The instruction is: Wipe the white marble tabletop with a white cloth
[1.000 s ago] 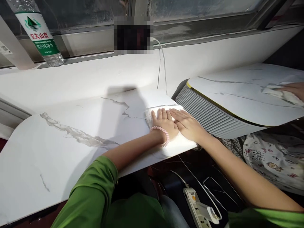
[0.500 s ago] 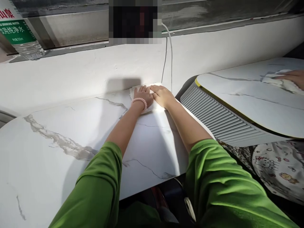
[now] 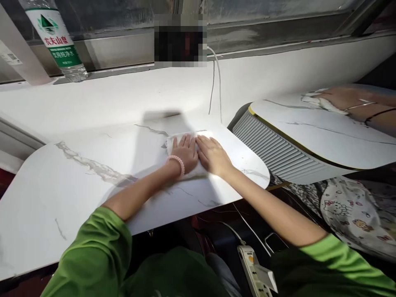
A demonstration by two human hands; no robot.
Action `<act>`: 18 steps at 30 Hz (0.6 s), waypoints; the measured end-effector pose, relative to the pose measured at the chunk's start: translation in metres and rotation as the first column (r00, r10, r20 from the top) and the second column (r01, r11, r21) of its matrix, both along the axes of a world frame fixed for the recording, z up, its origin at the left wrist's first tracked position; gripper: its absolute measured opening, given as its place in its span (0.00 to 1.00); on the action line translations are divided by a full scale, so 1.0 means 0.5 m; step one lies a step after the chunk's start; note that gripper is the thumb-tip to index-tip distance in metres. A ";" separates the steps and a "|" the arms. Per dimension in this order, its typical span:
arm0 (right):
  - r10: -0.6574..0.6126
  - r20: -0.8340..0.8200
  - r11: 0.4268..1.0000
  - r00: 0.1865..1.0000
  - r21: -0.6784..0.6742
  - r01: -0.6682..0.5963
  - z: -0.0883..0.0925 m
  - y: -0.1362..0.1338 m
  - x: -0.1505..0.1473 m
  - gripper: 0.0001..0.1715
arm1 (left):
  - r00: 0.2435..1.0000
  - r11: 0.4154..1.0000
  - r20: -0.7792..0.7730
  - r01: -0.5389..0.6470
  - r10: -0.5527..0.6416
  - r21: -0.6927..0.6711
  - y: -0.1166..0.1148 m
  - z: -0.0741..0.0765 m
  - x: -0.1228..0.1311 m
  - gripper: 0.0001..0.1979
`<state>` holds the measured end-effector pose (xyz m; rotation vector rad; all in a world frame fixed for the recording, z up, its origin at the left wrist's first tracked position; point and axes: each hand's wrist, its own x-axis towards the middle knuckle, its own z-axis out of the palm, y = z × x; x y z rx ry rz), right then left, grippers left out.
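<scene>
Left hand (image 3: 185,153) and right hand (image 3: 213,156) slid the cloth (image 3: 171,143) nearer, seemingly flat.

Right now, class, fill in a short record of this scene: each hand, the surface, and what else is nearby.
left hand: flat, palm down on a white cloth; pink bracelet at the wrist
right hand: flat beside it, on the same cloth
surface: white marble-patterned tabletop
sill: water bottle, green label
neighbouring table: another person's hand on a second cloth
below: power strip
</scene>
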<state>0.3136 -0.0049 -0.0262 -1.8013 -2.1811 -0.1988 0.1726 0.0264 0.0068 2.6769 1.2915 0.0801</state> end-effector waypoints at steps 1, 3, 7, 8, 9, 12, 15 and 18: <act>0.004 -0.003 1.000 1.000 0.014 -0.004 -0.003 -0.035 -0.017 0.32 | 1.000 1.000 -0.001 0.006 -0.006 0.005 -0.034 -0.001 -0.018 0.29; 0.023 -0.015 0.999 1.000 0.043 -0.023 -0.008 -0.098 -0.046 0.32 | 1.000 1.000 -0.001 0.013 -0.013 0.016 -0.097 -0.003 -0.052 0.29; 0.096 -0.038 0.995 0.995 0.037 -0.095 -0.007 -0.173 -0.077 0.32 | 1.000 0.999 -0.005 0.007 -0.007 0.045 -0.174 -0.006 -0.099 0.29; 0.124 -0.042 0.992 0.991 0.016 -0.124 -0.004 -0.180 -0.078 0.33 | 1.000 0.999 -0.009 0.007 -0.007 0.046 -0.181 -0.005 -0.105 0.30; 0.153 -0.043 0.988 0.987 -0.009 -0.153 0.000 -0.183 -0.077 0.33 | 1.000 0.999 -0.010 0.009 -0.008 0.046 -0.183 -0.005 -0.109 0.30; 0.205 -0.030 0.976 0.978 -0.070 -0.207 0.014 -0.177 -0.071 0.34 | 0.999 0.998 0.012 0.038 -0.039 0.043 -0.165 -0.004 -0.113 0.30; 0.201 0.006 0.976 0.980 -0.087 -0.200 0.021 -0.150 -0.074 0.35 | 0.998 0.998 0.041 0.051 -0.053 0.028 -0.127 -0.003 -0.111 0.29; 0.175 0.037 0.980 0.984 -0.103 -0.170 0.020 -0.092 -0.089 0.34 | 1.000 1.000 0.024 -0.011 0.011 0.009 -0.079 0.002 -0.111 0.29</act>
